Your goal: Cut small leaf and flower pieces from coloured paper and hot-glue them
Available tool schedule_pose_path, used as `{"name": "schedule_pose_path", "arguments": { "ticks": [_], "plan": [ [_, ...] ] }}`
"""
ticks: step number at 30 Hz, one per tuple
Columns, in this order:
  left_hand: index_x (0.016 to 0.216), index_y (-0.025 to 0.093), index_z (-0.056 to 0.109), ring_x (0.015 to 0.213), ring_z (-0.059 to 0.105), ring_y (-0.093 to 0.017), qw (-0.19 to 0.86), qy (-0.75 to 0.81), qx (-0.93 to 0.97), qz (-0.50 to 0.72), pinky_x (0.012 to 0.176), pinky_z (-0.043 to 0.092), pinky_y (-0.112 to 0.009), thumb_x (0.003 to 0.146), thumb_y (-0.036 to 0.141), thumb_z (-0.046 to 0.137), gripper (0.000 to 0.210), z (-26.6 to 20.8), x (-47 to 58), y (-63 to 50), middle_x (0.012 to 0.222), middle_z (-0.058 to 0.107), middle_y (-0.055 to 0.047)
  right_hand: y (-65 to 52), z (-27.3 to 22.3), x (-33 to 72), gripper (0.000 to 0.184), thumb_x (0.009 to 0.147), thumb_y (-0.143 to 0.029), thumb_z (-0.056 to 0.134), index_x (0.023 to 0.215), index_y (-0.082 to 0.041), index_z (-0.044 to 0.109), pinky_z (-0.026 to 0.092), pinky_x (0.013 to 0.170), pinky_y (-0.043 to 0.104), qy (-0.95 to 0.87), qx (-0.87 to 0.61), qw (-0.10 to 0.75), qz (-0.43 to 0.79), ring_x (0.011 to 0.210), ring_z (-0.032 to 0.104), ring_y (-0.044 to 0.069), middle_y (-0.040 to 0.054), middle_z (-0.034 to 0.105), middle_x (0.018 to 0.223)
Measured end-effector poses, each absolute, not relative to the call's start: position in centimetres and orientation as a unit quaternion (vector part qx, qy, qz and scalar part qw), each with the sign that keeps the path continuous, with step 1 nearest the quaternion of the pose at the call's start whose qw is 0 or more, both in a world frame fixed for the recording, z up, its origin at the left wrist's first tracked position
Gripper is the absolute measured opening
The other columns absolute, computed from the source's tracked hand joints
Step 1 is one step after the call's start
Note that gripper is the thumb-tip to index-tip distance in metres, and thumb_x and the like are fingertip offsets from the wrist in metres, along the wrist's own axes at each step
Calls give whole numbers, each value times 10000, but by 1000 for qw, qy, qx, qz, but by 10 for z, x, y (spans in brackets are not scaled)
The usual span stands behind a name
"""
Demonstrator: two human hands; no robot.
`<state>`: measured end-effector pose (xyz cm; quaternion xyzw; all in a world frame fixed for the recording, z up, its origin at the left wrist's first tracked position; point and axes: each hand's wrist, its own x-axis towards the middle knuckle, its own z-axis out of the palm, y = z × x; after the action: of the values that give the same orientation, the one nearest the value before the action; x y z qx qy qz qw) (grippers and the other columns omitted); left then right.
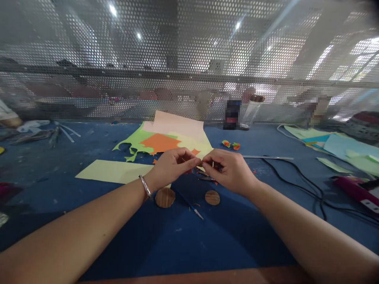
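My left hand (177, 165) and my right hand (228, 169) meet above the middle of the table, fingertips pinched together. Something small and brownish seems to sit between them, but it is too small to name. Below them, partly hidden by my fingers, lies a dark metal tool that looks like scissors (205, 177). Two round wooden discs (165, 197) lie nearer to me, with a thin blue-handled tool (189, 205) with a pale tip between them. Cut sheets of green paper (132, 138), orange paper (160, 143) and pale pink paper (177, 125) overlap behind my hands.
A pale yellow strip (115, 171) lies left of my hands. Two small orange-and-green paper pieces (231, 145) sit behind my right hand. Black cables (299, 173) run to a purple power strip (358, 193). A clear jar (251, 112) stands before the perforated metal screen (177, 51).
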<state>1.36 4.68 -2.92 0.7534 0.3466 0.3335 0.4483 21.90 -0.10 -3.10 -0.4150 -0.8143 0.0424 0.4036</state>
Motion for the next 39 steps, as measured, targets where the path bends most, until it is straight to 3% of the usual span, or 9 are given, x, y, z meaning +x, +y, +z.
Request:
{"name": "schedule_pose_path", "arguments": {
  "ticks": [7,11,18,31,39],
  "plan": [
    [969,166,701,748,629,-159,453,345,761,309,707,488,-307,801,330,736,237,-27,13,43,881,716,-47,-1,-31,218,133,905,-165,604,789,-176,667,397,601,246,-819,-417,390,47,632,567,116,2,641,717],
    [884,179,683,737,611,-148,504,356,721,315,711,463,-296,762,231,681,133,-25,16,41,802,683,-14,-1,-31,217,137,910,-169,595,786,-179,652,391,600,246,-821,-418,388,36,627,559,114,1,640,718],
    [777,203,655,757,599,-149,559,395,655,320,715,422,-284,736,224,637,49,-21,18,37,771,657,-1,-1,-32,217,118,899,-158,587,803,-189,650,388,603,248,-825,-421,375,19,620,551,116,5,643,725],
    [761,178,688,705,596,-140,688,368,554,291,677,446,-279,736,300,736,134,-20,14,36,785,645,-10,-5,-31,217,82,938,-146,547,931,-198,610,421,587,241,-826,-402,395,22,581,551,88,25,637,893],
    [788,171,673,722,581,-133,697,372,543,285,685,437,-270,754,265,733,116,-18,14,37,765,630,-3,-5,-29,219,103,954,-145,549,985,-199,632,462,613,257,-843,-384,374,51,616,562,94,44,612,962]
  ]
}}
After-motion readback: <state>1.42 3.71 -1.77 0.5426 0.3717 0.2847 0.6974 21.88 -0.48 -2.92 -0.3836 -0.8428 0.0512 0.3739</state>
